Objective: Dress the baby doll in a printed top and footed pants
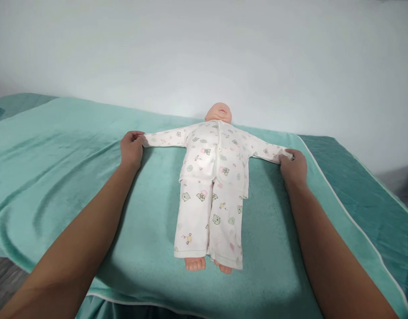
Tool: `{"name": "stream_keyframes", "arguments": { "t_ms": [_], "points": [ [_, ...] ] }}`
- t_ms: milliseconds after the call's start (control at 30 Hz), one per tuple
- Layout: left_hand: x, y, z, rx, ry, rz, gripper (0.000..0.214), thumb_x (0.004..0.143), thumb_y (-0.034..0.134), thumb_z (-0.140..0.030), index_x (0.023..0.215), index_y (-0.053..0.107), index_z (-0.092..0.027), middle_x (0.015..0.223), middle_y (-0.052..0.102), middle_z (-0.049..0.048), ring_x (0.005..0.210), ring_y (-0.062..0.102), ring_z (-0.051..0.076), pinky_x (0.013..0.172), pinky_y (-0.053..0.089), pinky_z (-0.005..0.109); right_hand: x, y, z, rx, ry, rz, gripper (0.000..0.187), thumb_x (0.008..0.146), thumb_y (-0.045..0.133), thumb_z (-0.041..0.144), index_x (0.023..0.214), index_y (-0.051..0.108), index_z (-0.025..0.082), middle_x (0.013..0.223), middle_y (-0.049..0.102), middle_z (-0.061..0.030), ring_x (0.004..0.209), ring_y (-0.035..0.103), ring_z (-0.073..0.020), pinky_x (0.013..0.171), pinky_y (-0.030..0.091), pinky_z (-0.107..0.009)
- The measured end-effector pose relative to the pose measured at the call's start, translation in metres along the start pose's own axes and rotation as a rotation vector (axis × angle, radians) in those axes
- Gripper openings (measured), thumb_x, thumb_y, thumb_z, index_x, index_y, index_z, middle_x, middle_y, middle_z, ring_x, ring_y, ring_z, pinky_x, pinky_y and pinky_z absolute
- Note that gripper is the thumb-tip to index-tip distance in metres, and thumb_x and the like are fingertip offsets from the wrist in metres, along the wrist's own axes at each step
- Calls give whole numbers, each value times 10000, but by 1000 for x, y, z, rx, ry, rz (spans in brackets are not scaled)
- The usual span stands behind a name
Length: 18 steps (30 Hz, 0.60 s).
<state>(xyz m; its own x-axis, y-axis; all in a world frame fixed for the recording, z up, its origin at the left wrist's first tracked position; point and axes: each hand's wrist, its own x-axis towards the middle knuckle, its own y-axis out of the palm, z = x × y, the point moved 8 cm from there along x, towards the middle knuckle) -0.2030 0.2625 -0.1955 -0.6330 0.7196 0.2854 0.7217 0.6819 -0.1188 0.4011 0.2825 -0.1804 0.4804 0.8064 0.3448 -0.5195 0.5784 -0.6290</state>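
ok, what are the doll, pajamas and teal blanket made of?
Doll: probably vinyl or soft plastic; smooth, with molded toes and mouth.
Pajamas: likely thin cotton knit, matte, softly draped, printed; exact fiber unclear.
Teal blanket: looks like plush fleece, probably synthetic; fuzzy surface, soft rounded folds.

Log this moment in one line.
left hand: holding long white printed cloth sleeve | right hand: holding opposite sleeve | pink plastic doll: supine on teal plush blanket

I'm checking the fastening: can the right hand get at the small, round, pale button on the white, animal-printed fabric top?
Probably yes, once freed: the bare right hand grips the end of the white printed sleeve, but nothing covers the button or blocks the way across.
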Motion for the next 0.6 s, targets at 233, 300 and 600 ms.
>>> {"name": "stream_keyframes", "arguments": {
  "t_ms": [233,300,600],
  "points": [
    [-1,-1,-2,8,-32,-23,115,862,605,-205,923,643,-115,757,572,-20,674,475,80,672,415,269,-4,-11,0,89,46,-80,272,768,601,210,1037,638,196,1116,572,-96,983,551,-226,1025,428,-414],
    [-2,-2,-2,14,-43,-29,118,875,601,-210,927,630,-108,740,551,-29,674,469,76,683,423,265,-5,-14,0,108,55,-104,265,771,599,197,1034,629,192,1142,553,-112,946,542,-212,1014,429,-392],
    [-39,-40,-20,63,-33,-129,92,868,536,-219,911,603,-175,766,573,-13,683,542,106,708,474,259,0,-23,-9,144,-10,-192,338,744,576,153,1081,569,167,1261,359,-163,1062,532,-271,1032,432,-458]
  ]
}}
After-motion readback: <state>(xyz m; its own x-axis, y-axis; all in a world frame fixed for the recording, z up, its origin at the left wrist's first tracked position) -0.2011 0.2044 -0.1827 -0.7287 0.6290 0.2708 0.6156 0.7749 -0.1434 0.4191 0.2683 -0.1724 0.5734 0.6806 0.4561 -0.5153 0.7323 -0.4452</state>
